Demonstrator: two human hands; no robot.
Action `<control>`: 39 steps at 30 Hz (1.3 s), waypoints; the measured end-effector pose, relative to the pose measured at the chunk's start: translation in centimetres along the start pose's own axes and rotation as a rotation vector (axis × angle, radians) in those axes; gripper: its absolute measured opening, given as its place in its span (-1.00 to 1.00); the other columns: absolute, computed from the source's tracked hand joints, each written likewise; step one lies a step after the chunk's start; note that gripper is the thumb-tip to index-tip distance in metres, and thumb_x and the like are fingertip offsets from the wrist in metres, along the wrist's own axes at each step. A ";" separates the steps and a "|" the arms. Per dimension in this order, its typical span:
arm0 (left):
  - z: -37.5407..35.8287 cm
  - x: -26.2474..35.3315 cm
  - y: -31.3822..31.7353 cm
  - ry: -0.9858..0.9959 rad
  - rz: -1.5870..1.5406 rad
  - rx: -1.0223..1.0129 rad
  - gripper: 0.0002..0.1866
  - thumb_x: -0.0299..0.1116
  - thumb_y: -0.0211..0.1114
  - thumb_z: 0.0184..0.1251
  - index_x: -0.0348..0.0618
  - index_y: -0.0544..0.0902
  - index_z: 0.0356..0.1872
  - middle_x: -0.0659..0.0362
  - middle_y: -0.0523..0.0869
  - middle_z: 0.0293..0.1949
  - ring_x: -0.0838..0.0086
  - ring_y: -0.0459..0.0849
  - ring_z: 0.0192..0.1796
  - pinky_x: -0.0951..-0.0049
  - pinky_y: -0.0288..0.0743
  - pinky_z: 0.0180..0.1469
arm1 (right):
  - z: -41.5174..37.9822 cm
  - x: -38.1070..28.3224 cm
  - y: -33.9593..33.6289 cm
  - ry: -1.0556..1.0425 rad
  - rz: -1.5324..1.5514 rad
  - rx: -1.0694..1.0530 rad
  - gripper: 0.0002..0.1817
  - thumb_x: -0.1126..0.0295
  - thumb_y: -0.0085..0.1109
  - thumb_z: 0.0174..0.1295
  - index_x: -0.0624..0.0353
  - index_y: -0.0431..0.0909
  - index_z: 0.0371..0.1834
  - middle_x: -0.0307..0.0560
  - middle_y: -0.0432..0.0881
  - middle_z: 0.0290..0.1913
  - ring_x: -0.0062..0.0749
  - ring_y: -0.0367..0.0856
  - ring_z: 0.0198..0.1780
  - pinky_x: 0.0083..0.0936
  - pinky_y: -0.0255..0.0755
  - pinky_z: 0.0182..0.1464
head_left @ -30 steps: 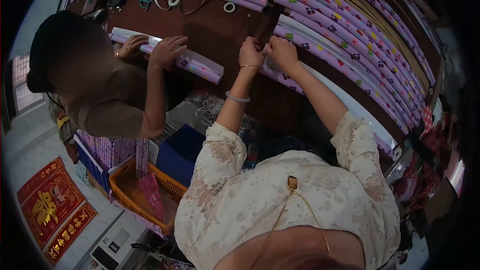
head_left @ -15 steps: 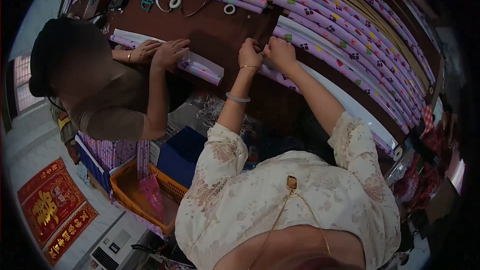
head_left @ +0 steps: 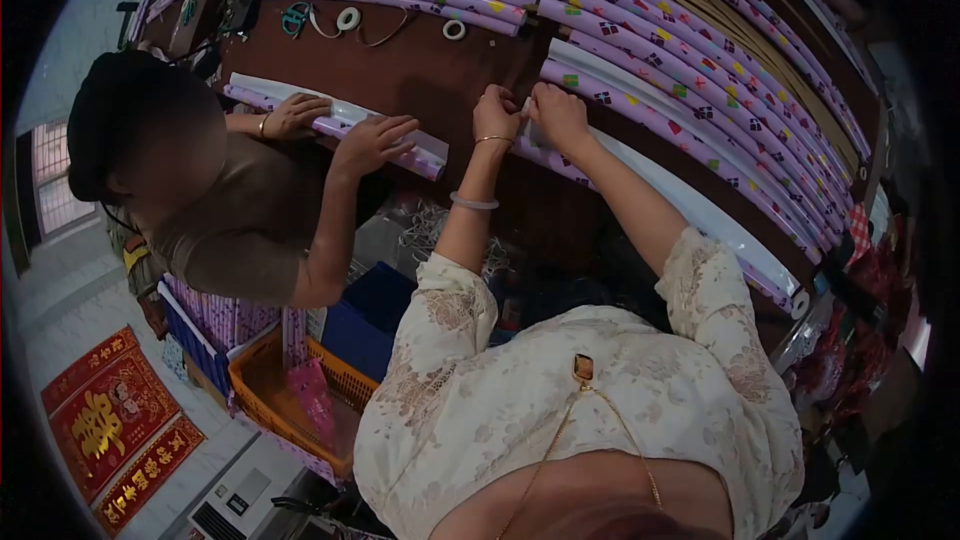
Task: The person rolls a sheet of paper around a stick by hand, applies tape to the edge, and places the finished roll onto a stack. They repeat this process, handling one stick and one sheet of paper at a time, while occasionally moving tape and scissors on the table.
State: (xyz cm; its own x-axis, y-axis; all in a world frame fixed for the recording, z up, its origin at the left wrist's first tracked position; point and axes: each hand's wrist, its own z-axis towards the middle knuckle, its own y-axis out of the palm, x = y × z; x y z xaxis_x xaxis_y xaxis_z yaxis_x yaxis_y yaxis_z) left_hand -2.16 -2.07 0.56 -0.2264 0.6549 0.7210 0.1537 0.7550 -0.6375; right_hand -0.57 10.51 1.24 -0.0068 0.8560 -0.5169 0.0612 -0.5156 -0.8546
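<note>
both arms reach far forward, forearms converging, with the left hand [head_left: 497,113] and right hand [head_left: 560,116] just beside each other, knuckles up, fingers curled in a pinch, bracelets on the left wrist.

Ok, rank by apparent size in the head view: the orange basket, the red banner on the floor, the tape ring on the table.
1. Red banner and orange basket look alike; unsure.
2. Tape ring, clearly smallest.
</note>
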 end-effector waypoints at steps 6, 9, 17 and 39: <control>-0.2 0.5 -0.3 0.019 -0.009 0.005 -0.62 -0.47 0.45 -0.34 -0.19 0.50 -0.37 0.12 0.62 -0.52 0.31 0.62 -0.40 0.39 0.49 -0.30 | -0.3 -1.1 -0.2 0.065 -0.043 0.046 -0.79 0.23 0.08 0.01 0.13 0.42 -0.42 -0.05 0.56 -0.40 -0.07 0.59 -0.40 -0.21 0.45 -0.39; -0.2 0.6 -0.4 0.020 0.001 0.008 -0.62 -0.47 0.44 -0.35 -0.20 0.50 -0.38 0.12 0.62 -0.53 0.32 0.62 -0.42 0.40 0.49 -0.31 | -0.4 -0.9 0.5 0.090 -0.065 0.118 -0.85 0.25 0.06 0.03 0.08 0.43 -0.44 -0.10 0.57 -0.43 -0.09 0.58 -0.44 -0.22 0.44 -0.43; 0.5 -0.7 0.0 0.066 -0.016 0.011 -0.61 -0.47 0.45 -0.38 -0.19 0.49 -0.40 0.15 0.60 -0.56 0.33 0.61 -0.43 0.39 0.49 -0.32 | -4.1 2.0 -5.2 0.272 0.497 0.136 -0.78 0.27 0.06 0.09 0.21 0.43 -0.34 -0.10 0.53 -0.53 -0.36 0.55 -0.56 -0.41 0.40 -0.49; 0.2 0.9 0.2 0.116 0.276 0.041 -0.70 -0.42 0.28 -0.09 -0.23 0.54 -0.25 0.06 0.63 -0.40 0.22 0.61 -0.29 0.32 0.48 -0.19 | -56.9 34.7 -27.9 1.270 0.012 0.929 -0.63 0.30 0.01 0.18 0.28 0.42 0.00 0.15 0.50 -0.07 -0.21 0.54 -0.15 -0.50 0.45 -0.16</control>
State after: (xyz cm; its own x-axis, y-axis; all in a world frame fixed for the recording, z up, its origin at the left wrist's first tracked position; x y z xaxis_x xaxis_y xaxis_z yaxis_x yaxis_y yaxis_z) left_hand -2.53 -1.31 1.02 -0.0699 0.8363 0.5439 0.1544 0.5477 -0.8223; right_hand 54.31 56.73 9.93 0.8284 0.0768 -0.5548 -0.5588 0.0445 -0.8281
